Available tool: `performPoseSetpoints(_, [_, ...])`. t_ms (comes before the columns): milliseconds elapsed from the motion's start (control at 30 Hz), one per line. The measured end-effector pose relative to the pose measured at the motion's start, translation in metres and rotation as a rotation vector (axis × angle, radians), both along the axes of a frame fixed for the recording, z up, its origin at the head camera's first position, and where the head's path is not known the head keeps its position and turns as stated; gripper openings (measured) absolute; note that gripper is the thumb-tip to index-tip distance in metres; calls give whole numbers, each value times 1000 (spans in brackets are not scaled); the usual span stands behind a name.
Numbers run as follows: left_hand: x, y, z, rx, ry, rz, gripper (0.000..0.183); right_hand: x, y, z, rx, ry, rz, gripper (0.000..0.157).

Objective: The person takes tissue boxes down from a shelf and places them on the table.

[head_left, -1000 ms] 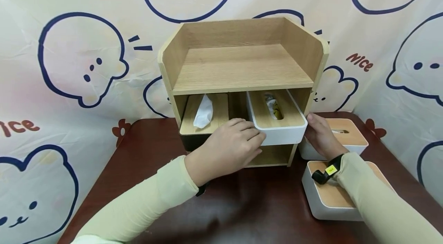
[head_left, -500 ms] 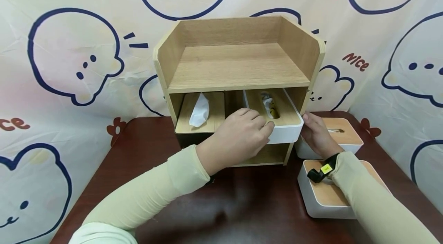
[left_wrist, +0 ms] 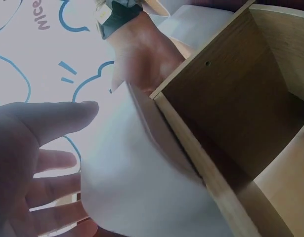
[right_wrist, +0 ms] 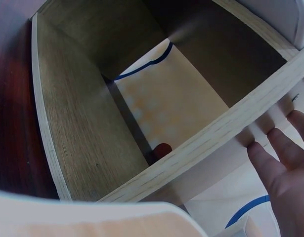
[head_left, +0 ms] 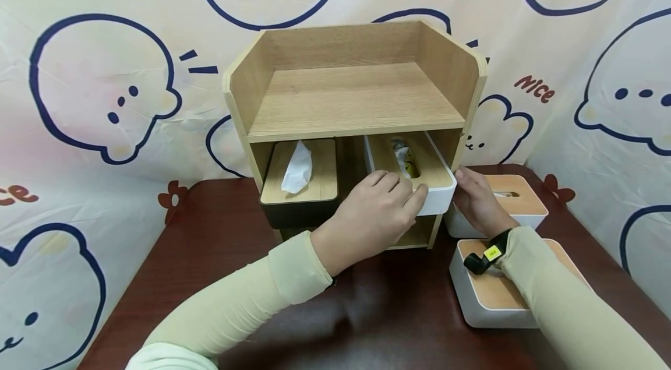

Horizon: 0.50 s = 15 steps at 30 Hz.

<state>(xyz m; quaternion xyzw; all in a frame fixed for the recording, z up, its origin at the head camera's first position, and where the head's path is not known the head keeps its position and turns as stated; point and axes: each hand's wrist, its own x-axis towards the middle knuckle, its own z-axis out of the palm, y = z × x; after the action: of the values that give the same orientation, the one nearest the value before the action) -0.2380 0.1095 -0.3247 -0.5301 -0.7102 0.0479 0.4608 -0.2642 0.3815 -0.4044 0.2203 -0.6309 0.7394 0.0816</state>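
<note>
A white tissue box [head_left: 439,201] with a wood-look lid sits partly in the right side of the cabinet's middle level, its front sticking out. White and yellow wrapping shows in its slot. My left hand [head_left: 369,215] is at the front of this box, overlapping its left corner. In the left wrist view, the fingers and thumb of that hand extend beside the white box [left_wrist: 127,168]. My right hand [head_left: 478,201] is at the cabinet's right side, thumb near the box's front corner. Its fingertips touch the outer side panel [right_wrist: 201,143] in the right wrist view.
The wooden cabinet [head_left: 346,99] stands on a dark red-brown table [head_left: 220,265]. On its left sits a black tissue box [head_left: 299,214] with a white tissue sticking up. Two white boxes with wooden lids, one behind [head_left: 524,195] and one in front [head_left: 484,306], stand at the right.
My left hand has slid rightward along the front of the white tissue box, which sits slightly deeper in the cabinet. My right hand stays at the side panel. The view has shifted a little.
</note>
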Motion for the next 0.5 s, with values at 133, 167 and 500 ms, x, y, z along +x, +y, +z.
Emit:
performPoseSetpoints(133, [1,4,-6,21,37,12,30,0,-1,-2,-13,-4,10,32])
performPoseSetpoints(167, [1,6,-7,26,43,11,30,0,-1,-2,-20,-6,12,32])
performPoseSetpoints(500, [4,39,-10,-23,95,10,42,0,1,0,-35,-2,11,31])
